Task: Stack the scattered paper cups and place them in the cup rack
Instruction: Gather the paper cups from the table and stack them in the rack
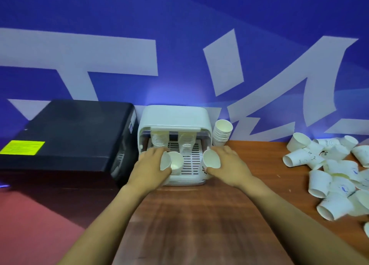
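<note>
The white cup rack [173, 115] stands at the back of the wooden table, its slotted tray [190, 161] pulled out toward me. Two cup stacks [158, 138] hang inside it under the hood. My left hand [148, 167] grips a paper cup [165, 160] at the tray's left side, next to a short stack of cups [176, 161] standing on the tray. My right hand [227, 164] holds another paper cup [211, 158] at the tray's right edge, its mouth facing me. Many scattered paper cups [329, 172] lie in a heap at the far right.
A black box [67, 136] with a yellow label sits left of the rack. A tall stack of cups [222, 132] leans against the rack's right side. A blue wall with white lettering rises behind. The wooden table [199, 214] ends at left over a red floor.
</note>
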